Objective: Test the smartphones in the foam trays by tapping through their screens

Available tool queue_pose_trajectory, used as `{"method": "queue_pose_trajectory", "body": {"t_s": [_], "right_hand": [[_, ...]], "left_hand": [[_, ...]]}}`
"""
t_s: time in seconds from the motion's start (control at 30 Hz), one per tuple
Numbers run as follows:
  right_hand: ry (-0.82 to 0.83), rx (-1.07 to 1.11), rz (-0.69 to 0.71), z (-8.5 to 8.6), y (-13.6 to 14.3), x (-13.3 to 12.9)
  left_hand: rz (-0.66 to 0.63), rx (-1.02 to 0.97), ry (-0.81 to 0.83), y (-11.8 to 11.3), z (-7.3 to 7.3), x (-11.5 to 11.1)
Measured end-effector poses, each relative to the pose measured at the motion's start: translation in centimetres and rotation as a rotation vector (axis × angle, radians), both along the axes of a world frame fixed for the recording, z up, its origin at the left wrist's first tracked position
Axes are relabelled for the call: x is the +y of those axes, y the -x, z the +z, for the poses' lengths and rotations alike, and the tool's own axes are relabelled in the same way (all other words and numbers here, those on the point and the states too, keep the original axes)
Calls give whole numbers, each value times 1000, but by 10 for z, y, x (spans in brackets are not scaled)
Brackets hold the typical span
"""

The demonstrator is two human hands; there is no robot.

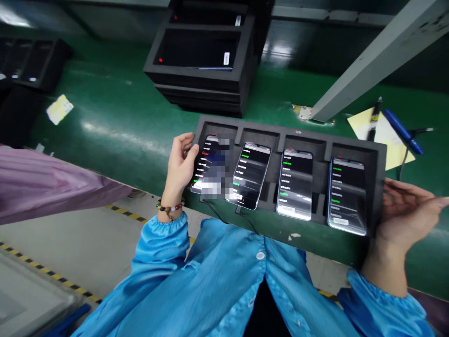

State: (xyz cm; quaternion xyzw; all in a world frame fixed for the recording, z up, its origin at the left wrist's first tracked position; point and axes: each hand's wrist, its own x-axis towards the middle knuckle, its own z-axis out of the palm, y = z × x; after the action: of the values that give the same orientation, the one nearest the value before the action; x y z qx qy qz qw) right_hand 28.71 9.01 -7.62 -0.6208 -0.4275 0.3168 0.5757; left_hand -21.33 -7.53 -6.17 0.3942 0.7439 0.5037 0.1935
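Observation:
A black foam tray [273, 126] with a row of compartments lies slightly tilted before me. Several lit smartphones rest in it, among them the leftmost phone [205, 164], a second phone [253, 173], a third phone [294, 187] and the rightmost phone [347, 196]. Their screens show list text, mostly white and green, with a red line on the leftmost. My left hand [181, 161] is closed around the tray's left end, thumb on the near side. At the right end, my right hand [403, 217] holds the edge, its fingers partly hidden and its thumb sticking out.
Behind the tray stands a stack of black foam trays [199, 82] with dark phones in the top. A grey post [372, 61] slants up from the green bench [115, 112]. Yellow paper [387, 150], a blue pen [401, 128] and a cable lie right. Another person's pink sleeve [52, 182] shows left.

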Motion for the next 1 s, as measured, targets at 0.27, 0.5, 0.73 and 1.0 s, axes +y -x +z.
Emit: {"method": "queue_pose_trajectory", "body": {"t_s": [0.27, 0.5, 0.73, 1.0], "right_hand": [[0, -8, 39, -1, -2, -1], [22, -155, 108, 8, -2, -2], [-464, -510, 81, 69, 55, -104], [-145, -755, 1010, 58, 172, -184]], "left_hand": [[10, 114, 3, -1, 2, 2], [-4, 85, -2, 3, -1, 3], [19, 98, -9, 1, -1, 2], [23, 140, 16, -5, 6, 3]]}}
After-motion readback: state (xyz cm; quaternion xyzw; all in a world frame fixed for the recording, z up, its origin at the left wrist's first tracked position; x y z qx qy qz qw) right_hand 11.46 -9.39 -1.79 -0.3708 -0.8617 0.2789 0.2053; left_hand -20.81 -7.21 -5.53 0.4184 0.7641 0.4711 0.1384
